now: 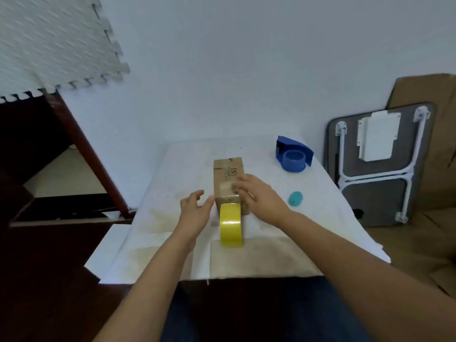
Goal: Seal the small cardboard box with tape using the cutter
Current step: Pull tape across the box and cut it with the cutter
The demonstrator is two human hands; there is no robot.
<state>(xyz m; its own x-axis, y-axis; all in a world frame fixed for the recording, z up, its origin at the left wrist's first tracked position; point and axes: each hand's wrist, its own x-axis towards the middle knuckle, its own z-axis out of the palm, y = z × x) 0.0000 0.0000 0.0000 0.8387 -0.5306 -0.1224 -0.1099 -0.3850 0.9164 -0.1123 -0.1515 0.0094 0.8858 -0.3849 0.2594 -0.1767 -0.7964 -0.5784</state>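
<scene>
A small brown cardboard box (228, 172) lies lengthwise in the middle of the white table (172, 174). A yellow tape roll (231, 224) stands on edge against the box's near end. My right hand (260, 198) rests flat on the near part of the box top, fingers spread, over a pale strip of tape. My left hand (196, 211) hovers just left of the box and the roll, fingers apart, holding nothing. A blue tape cutter (293, 156) stands at the far right of the table, away from both hands.
A small teal oval object (295, 198) lies on the table right of the box. A folded grey table with white legs (380, 164) leans on cardboard at the right. A dark wooden frame (86, 154) stands to the left.
</scene>
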